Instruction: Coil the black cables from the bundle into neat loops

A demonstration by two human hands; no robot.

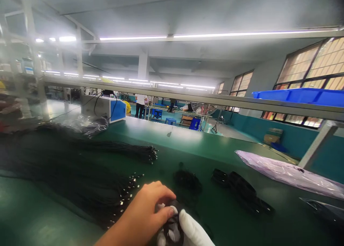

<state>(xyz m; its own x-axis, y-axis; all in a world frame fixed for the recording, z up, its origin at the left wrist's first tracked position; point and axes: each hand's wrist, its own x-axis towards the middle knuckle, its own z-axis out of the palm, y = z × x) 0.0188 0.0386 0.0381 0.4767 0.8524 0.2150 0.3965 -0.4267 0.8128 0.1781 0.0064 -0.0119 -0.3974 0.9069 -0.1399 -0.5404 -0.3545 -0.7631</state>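
Observation:
My bare left hand (145, 210) reaches in from the lower left, its fingers closed over a small coil of black cable (172, 226) at the bottom middle. My right hand (189, 231), in a white glove, grips the same coil from below and from the right. The coil is just above the green table (193, 142). A large bundle of long black cables (80, 183) with metal-tipped ends lies directly left of my hands. A single wound coil (188, 179) rests just beyond them.
A second cable bundle (129, 151) lies farther back. A row of wound coils (242, 192) sits to the right, and a clear plastic bag (290, 172) beyond it. A white-and-blue machine (107, 108) stands at the back left. A blue bin (301, 95) rests on the overhead rail. A person (140, 104) stands far off.

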